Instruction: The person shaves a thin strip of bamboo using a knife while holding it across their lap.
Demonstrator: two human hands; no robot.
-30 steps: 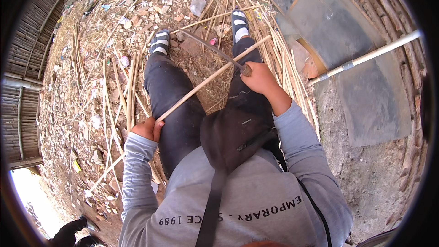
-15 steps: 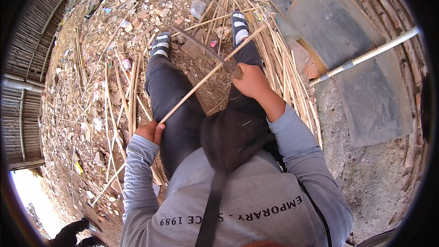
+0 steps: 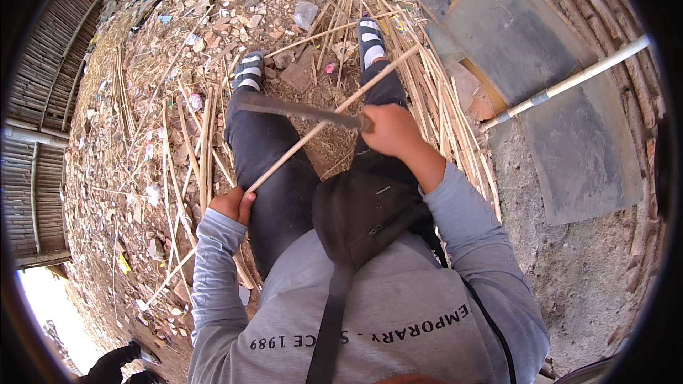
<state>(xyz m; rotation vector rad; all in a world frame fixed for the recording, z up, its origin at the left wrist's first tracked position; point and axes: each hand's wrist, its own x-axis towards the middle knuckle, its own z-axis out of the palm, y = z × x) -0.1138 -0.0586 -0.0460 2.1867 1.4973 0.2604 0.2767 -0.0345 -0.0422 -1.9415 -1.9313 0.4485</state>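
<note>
My left hand [image 3: 232, 205] is closed around a long, pale bamboo strip [image 3: 287, 157] over my left thigh. The strip slants up and right across my lap to beyond my right shin, and its other end passes under my left forearm to the lower left. In my right hand [image 3: 393, 130] is the handle of a machete [image 3: 295, 109], its long dark blade pointing left, slightly blurred. The blade crosses the strip between my knees; whether the edge touches it I cannot tell.
Bundled bamboo strips [image 3: 435, 110] lie along my right leg, with more strips [image 3: 206, 146] on the rubble-strewn ground at left. Dark flat sheets [image 3: 523, 35] and a pale pole [image 3: 569, 85] are at right. A slatted bamboo wall [image 3: 39, 185] stands far left.
The machete has swung round, its tip moving down and left, and it now lies nearer my lap along the strip. My right hand has shifted slightly downward. My left hand keeps its place.
</note>
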